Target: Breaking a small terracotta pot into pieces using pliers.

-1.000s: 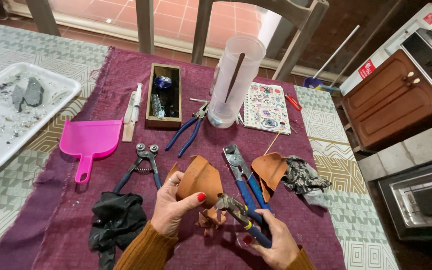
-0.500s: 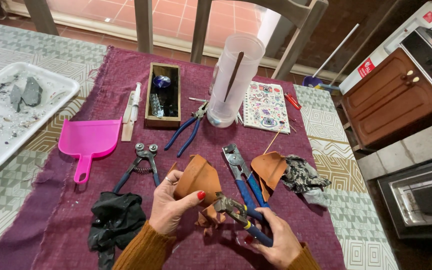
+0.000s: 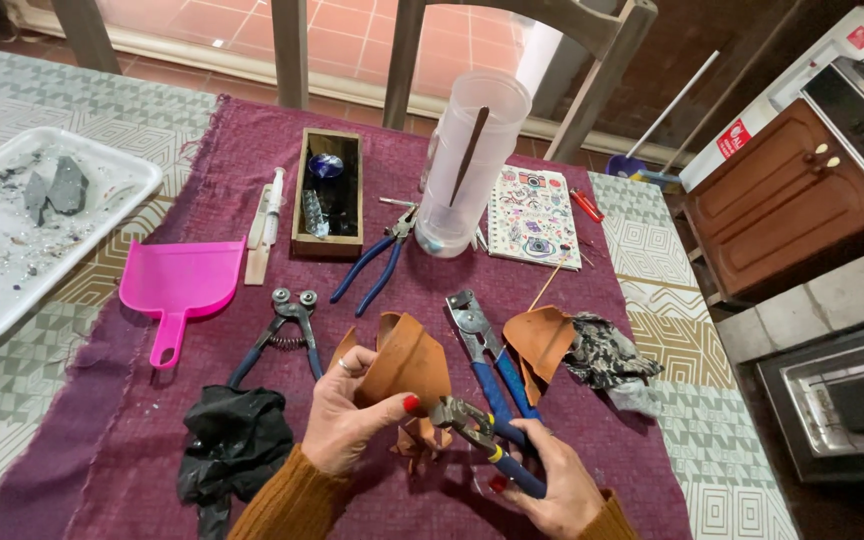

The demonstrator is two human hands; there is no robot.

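Observation:
My left hand (image 3: pixel 352 415) grips a curved orange-brown clay shard (image 3: pixel 407 360) and holds it upright over the purple cloth (image 3: pixel 252 160). My right hand (image 3: pixel 552 485) is closed on the blue handles of a pair of nipper pliers (image 3: pixel 472 425), whose metal jaws bite the shard's lower right edge. Small orange fragments (image 3: pixel 414 440) lie under the jaws. A second blue-handled plier (image 3: pixel 482 345) lies just right of the shard, beside another orange shard (image 3: pixel 540 340).
On the cloth lie a pink dustpan (image 3: pixel 180 285), wheeled nippers (image 3: pixel 277 330), a black rag (image 3: pixel 237 445), blue long-nose pliers (image 3: pixel 377 262), a wooden box (image 3: pixel 329 190), a tall plastic cup (image 3: pixel 472 160), a patterned notebook (image 3: pixel 537 215). A white tray (image 3: pixel 2 250) sits at left.
Little has moved. The left hand has turned the shard slightly while the plier jaws stay at its lower edge.

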